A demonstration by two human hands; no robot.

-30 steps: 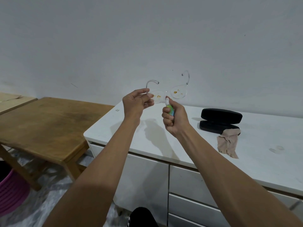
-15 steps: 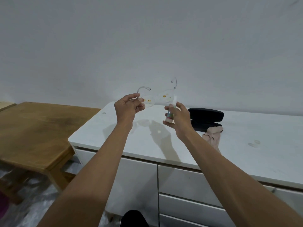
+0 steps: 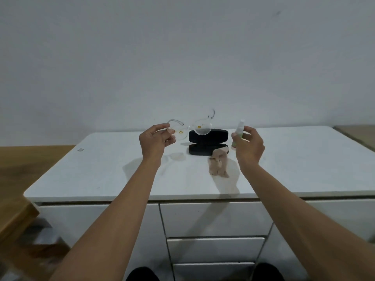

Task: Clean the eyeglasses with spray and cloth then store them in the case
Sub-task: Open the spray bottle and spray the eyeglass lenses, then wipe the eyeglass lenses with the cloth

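Observation:
My left hand (image 3: 155, 139) pinches the left end of clear-framed eyeglasses (image 3: 199, 126), held up over the white cabinet top (image 3: 113, 169). Both lenses carry small yellow-orange smudges. My right hand (image 3: 248, 145) grips a small spray bottle (image 3: 237, 134) upright, well to the right of the glasses. A black glasses case (image 3: 207, 142) lies open on the cabinet behind the glasses. A crumpled beige cloth (image 3: 218, 164) lies in front of the case, one corner resting on its lower half.
A wooden table (image 3: 24, 165) stands to the left of the cabinet. Cabinet drawers (image 3: 213, 220) face me below the top. A plain white wall rises behind. A small mark (image 3: 80, 149) sits on the cabinet top at the left.
My right hand has carried the spray bottle away to the right of the glasses. The view has swung, so the cabinet now sits centred.

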